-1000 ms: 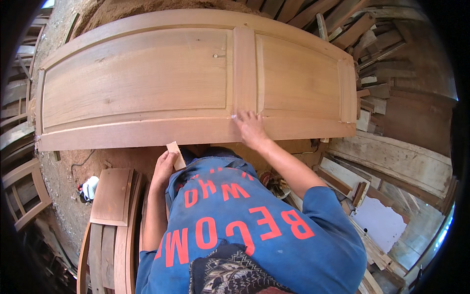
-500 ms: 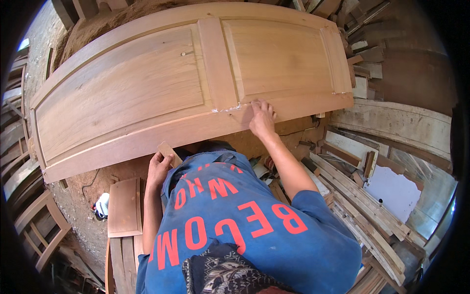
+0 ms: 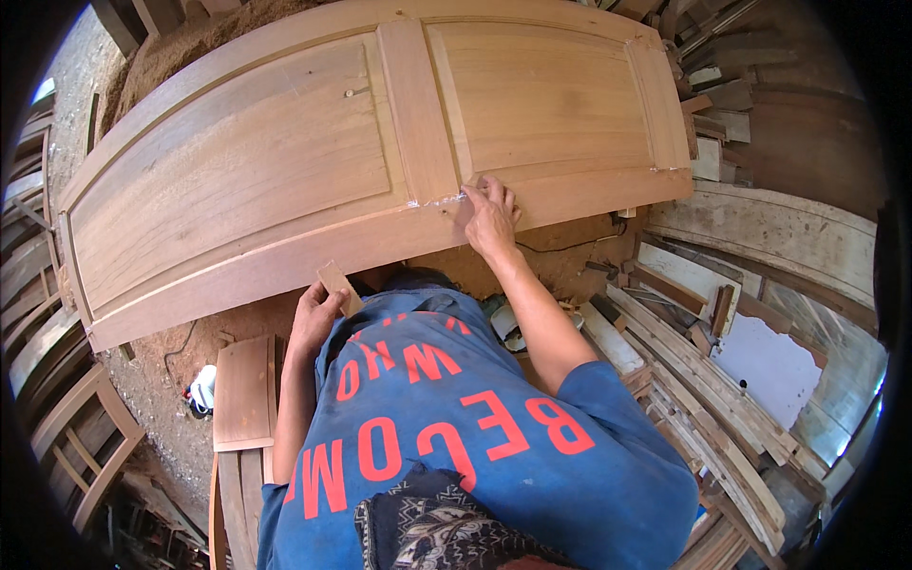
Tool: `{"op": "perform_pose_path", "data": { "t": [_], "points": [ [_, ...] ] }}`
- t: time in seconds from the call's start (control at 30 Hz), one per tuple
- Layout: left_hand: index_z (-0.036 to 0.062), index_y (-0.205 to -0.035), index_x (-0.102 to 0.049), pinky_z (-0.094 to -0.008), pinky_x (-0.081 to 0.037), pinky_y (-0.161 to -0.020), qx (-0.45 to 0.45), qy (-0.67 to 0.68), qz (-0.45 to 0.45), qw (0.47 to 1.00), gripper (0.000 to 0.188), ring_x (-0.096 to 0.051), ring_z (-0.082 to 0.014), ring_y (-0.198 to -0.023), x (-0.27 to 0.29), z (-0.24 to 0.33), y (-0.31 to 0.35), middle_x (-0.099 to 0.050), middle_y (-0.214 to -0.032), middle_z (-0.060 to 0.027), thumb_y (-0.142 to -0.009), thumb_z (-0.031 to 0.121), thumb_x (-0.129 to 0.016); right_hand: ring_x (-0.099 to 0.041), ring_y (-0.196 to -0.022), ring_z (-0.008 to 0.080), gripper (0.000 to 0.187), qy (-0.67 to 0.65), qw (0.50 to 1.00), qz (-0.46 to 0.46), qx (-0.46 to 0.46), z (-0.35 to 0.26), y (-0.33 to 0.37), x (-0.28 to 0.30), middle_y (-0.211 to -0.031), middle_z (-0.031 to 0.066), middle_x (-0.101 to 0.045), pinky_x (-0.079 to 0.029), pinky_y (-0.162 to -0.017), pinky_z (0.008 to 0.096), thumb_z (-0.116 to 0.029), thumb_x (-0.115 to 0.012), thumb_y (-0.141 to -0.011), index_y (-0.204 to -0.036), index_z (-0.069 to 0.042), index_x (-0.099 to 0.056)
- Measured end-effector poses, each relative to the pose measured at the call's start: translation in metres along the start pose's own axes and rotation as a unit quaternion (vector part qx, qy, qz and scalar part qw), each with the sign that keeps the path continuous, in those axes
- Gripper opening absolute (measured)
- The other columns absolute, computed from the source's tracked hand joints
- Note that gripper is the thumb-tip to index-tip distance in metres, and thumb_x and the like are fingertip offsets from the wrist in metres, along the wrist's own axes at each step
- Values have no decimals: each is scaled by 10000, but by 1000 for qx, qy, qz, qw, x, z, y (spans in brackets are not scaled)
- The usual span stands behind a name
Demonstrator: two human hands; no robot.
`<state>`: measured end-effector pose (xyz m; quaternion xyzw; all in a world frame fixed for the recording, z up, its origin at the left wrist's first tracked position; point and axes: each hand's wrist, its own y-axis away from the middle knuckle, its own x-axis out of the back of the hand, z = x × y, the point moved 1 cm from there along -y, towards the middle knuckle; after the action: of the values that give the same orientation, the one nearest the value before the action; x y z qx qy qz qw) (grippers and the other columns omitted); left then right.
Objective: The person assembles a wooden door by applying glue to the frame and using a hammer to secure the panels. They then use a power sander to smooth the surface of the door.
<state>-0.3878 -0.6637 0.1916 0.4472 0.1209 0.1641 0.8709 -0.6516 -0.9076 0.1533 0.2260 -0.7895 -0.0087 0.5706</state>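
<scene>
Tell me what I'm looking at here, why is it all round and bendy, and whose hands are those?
The picture comes from a small camera worn on a person's head, looking down. Its wide lens bends straight edges, so the big wooden door panel looks curved. The hands belong to the person wearing it, in a blue shirt. The right hand presses flat on the door's lower rail, by a pale smear at a joint. The left hand holds a small wooden block. Around them lie stacked planks and sawdust on the ground.
</scene>
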Motion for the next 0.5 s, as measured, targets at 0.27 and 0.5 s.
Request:
{"op": "perform_pose_path", "data": {
  "t": [0.27, 0.5],
  "points": [
    [-16, -1285, -643, -349, -542, -948, -6, 40, -1, 999, 322, -680, -172, -1039, 7, -13, 4, -712, -1157, -64, -1013, 157, -641, -422, -1382, 398, 437, 56, 993, 27, 97, 2, 3, -1, -1489, 138, -474, -364, -1079, 626, 14, -640, -822, -1240, -96, -706],
    [-15, -1281, -643, -352, -546, -936, -5, 45, -8, 999, 319, -684, -171, -1024, 4, -1, 3, -711, -1154, -65, -1011, 155, -639, -447, -1371, 391, 413, -19, 996, 6, 85, 6, 3, 3, -1479, 142, -490, -377, -1085, 619, 32, -592, -824, -1195, -94, -725]
  ]
}}
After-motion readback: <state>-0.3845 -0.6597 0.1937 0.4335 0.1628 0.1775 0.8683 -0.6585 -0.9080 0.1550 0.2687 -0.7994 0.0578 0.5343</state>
